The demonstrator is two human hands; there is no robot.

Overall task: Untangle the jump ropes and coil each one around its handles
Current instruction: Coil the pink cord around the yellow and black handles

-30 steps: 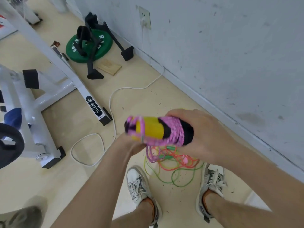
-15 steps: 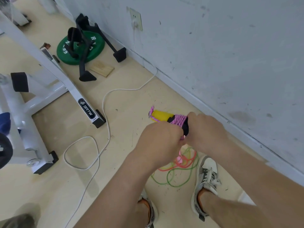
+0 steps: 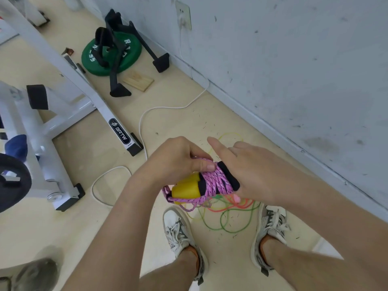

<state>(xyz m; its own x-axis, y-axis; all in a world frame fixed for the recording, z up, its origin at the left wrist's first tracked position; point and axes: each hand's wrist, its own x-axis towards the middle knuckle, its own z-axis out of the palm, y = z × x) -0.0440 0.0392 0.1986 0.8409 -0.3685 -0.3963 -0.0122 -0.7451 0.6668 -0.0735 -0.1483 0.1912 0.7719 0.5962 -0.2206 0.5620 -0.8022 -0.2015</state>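
Left hand [image 3: 178, 162] first: I read it as clamped on the pink rope [image 3: 216, 181], with the thumb pressed flat on the top wrap and the other fingers curled over the far side. The bundle touches that hand at its 4 o'clock. My right hand [image 3: 258, 175] grips the black end of the handles [image 3: 185, 189], though its index finger sticks out straight toward 11 o'clock, off the bundle.

The handles' long axis runs from the bare yellow end at 8 o'clock to the black end under my right palm at 2 o'clock. A slack loop of pink rope hangs below the yellow end, and the left hand is nearer to it. I judge that loop is what remains to be wound or tucked.

The pink rope is braided with dark flecks, and its wraps cross over the black foam. Down at 6 o'clock, on the floor [image 3: 105, 227] between the shoes, the green rope [image 3: 231, 225] and orange rope [image 3: 228, 207] lie tangled together, not yet dealt with.
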